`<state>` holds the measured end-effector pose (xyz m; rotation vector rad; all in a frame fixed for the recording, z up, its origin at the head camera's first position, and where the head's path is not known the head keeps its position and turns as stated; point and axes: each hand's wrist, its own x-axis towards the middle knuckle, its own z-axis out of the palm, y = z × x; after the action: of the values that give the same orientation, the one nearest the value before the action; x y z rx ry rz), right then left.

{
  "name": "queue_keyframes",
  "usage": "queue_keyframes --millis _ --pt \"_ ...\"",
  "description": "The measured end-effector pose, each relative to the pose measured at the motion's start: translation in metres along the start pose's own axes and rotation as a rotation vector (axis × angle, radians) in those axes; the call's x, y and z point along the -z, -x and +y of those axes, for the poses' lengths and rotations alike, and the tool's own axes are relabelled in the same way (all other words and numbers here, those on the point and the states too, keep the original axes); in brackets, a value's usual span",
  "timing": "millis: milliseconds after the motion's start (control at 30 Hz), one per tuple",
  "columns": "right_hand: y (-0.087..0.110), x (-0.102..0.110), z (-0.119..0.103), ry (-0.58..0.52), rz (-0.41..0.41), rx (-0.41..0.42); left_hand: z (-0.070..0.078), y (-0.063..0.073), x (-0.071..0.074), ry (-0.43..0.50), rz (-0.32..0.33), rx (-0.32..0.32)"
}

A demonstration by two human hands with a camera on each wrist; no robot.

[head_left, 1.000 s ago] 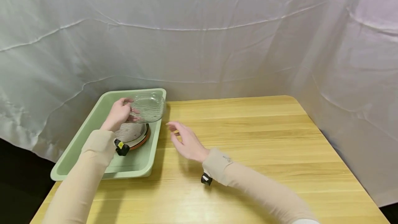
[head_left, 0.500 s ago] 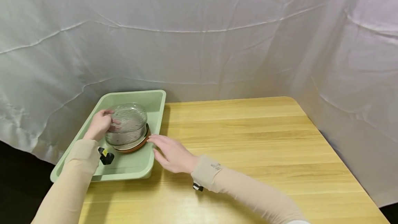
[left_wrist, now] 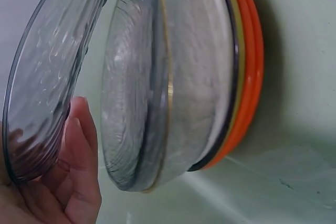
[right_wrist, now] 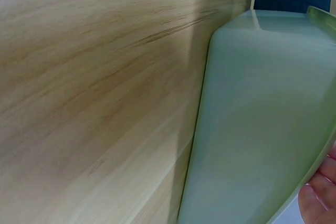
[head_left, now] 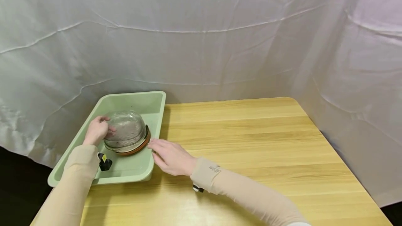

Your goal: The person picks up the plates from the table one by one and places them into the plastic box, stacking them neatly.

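My left hand (head_left: 95,130) pinches the left edge of a clear rippled glass plate (left_wrist: 50,72), thumb on one face and fingers on the other. That plate is tilted close over a stack of dishes in a pale green tub (head_left: 125,178). In the left wrist view, the stack has clear glass dishes (left_wrist: 126,93) on top, one with a gold-coloured rim line, then a white dish (left_wrist: 218,77), a dark rim and orange plates (left_wrist: 253,93) underneath. My right hand (head_left: 172,158) holds the tub's right rim, fingertips at its edge.
The tub stands on the left side of a wooden table (head_left: 245,142). A pale grey curtain (head_left: 201,44) hangs behind and along the right. Each wrist wears a small black camera (head_left: 105,163) over a beige cuff.
My left hand has brought the glass plate left and down, from the tub's far right part to over the stack. My right hand has moved left from above the table onto the tub's rim.
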<state>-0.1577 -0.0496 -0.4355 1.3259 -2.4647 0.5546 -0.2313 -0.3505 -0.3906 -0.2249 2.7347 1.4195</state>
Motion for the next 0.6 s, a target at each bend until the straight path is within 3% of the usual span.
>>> queue_keyframes --millis 400,600 --pt "-0.0024 -0.0002 0.0012 0.030 -0.032 -0.009 -0.0075 0.0002 -0.0047 -0.162 0.072 0.058" --pt "-0.0022 -0.0001 0.0022 0.047 -0.034 -0.005 -0.0097 -0.0050 -0.0082 -0.313 0.121 0.054"
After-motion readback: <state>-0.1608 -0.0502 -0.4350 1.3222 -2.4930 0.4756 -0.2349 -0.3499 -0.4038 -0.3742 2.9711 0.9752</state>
